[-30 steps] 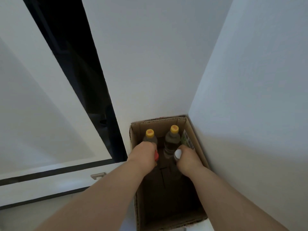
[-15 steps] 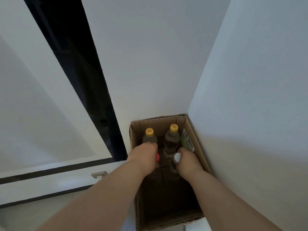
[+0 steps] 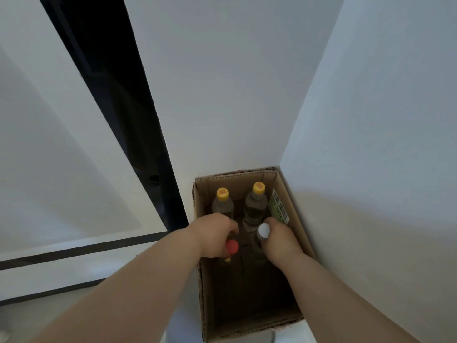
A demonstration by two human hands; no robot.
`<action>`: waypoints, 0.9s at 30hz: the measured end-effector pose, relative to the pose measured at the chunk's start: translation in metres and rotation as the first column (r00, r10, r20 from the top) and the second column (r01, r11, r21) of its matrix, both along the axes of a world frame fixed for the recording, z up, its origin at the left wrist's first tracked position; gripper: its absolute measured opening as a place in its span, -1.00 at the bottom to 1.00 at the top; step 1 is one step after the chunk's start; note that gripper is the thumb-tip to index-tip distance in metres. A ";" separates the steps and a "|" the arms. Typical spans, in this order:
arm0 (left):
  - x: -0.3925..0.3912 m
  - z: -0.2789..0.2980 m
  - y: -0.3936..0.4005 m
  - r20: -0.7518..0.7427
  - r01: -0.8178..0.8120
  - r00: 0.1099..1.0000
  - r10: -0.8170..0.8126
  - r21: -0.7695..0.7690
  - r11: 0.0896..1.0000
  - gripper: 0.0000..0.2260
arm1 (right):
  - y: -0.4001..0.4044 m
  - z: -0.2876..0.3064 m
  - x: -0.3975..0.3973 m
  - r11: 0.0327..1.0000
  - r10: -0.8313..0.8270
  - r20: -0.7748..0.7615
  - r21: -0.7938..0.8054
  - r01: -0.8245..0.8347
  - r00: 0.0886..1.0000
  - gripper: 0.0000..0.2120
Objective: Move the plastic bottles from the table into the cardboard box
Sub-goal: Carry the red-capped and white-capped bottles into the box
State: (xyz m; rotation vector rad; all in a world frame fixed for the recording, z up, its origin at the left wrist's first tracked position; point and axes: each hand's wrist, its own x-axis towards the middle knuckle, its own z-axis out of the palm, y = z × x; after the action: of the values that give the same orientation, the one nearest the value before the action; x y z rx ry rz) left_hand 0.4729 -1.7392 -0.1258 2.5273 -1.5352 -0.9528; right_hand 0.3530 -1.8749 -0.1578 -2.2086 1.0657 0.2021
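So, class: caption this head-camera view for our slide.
Left hand and right hand lower red-capped and white-capped bottles into a cardboard box.

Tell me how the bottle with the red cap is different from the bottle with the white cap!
The red-capped bottle is on the box's left, in the left hand; the white-capped bottle is on its right, in the right hand. The white cap sits a little farther back than the red one. Both stand inside the cardboard box, in front of two yellow-capped bottles.
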 end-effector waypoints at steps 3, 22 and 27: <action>-0.006 -0.002 0.005 0.056 0.039 0.998 -0.036 -0.047 0.998 -0.66 | -0.001 0.000 -0.002 0.999 -0.010 0.049 0.033 0.009 0.999 -0.62; -0.012 -0.006 0.006 0.359 0.006 0.933 0.015 -0.056 0.998 -0.89 | -0.004 0.003 -0.009 0.999 0.006 0.110 0.039 -0.011 0.994 -0.77; -0.011 -0.011 0.005 0.322 0.022 0.947 0.009 -0.092 0.996 -0.79 | -0.004 0.003 -0.008 0.999 -0.002 0.095 0.052 -0.003 0.996 -0.73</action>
State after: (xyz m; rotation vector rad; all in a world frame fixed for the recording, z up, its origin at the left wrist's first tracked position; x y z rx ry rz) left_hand 0.4615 -1.7345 -0.1363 2.7123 -1.6199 -0.4673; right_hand 0.3446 -1.8789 -0.1550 -2.1501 0.9968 0.1230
